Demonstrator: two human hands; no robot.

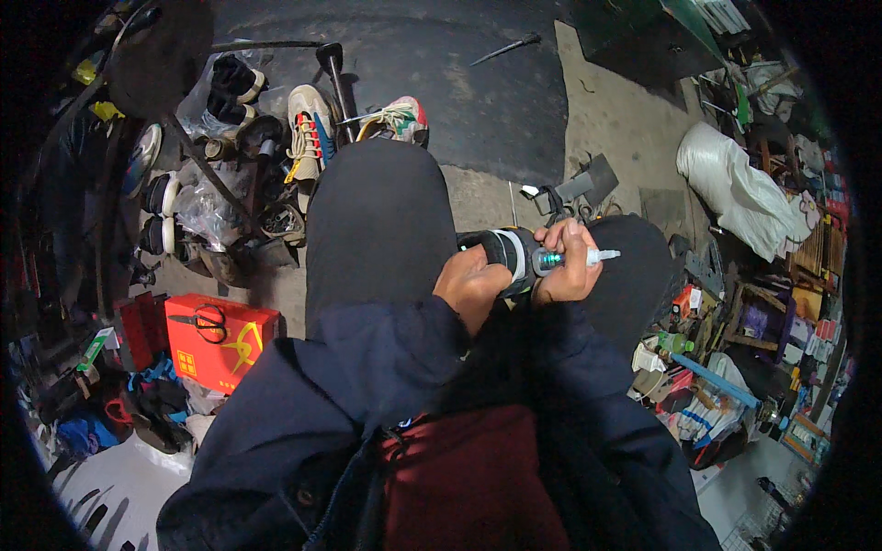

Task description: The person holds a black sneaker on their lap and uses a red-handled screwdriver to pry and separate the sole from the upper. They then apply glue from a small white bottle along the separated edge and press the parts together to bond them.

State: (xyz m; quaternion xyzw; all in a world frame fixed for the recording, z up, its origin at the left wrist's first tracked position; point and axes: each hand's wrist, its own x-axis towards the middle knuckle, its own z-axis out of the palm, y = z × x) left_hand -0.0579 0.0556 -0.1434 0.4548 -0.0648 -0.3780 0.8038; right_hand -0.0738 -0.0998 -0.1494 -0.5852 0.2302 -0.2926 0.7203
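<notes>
Between my knees rests a black shoe with a white band [516,250], partly hidden by my fingers. My left hand [472,283] is closed on the shoe's near left side, its thumb pressed against it. Just right of the shoe, my right hand [571,268] grips a small squeeze bottle [548,261] with a teal label. The bottle lies nearly level across the fingers, and its pale pointed nozzle [604,255] sticks out to the right, away from the shoe.
Beyond my left knee stand a beige sneaker [309,133] and a multicoloured sneaker [404,119] beside a metal stand [338,87]. Black-handled scissors [209,322] lie on a red box [241,342] at left. A white sack [735,188] and crowded clutter fill the right side.
</notes>
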